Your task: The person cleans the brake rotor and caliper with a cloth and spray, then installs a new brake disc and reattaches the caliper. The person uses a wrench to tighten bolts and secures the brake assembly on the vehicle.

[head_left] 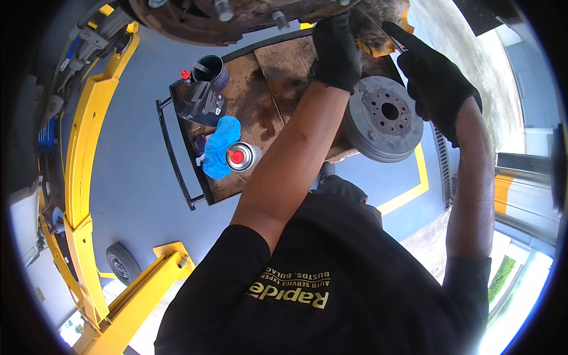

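My black-gloved left hand [336, 53] is closed at the underside of a rusty wheel hub assembly with studs [225, 18]; what it holds is hidden. My right hand [438, 86], also gloved, grips a thin metal tool [390, 38] angled up toward the assembly, beside a grimy part with yellow-orange edges [378, 46]. Below both hands, a grey brake drum [384, 127] rests on a stained cardboard-covered cart [272, 71].
The cart also carries a dark cup [208, 74], black bottle [201, 106], blue cloth-like item [220, 148] and red-nozzled spray can [244, 157]. Yellow lift arms [83, 160] stand left, with a tire [121, 263] on the grey floor. A metal handle [174, 154] edges the cart.
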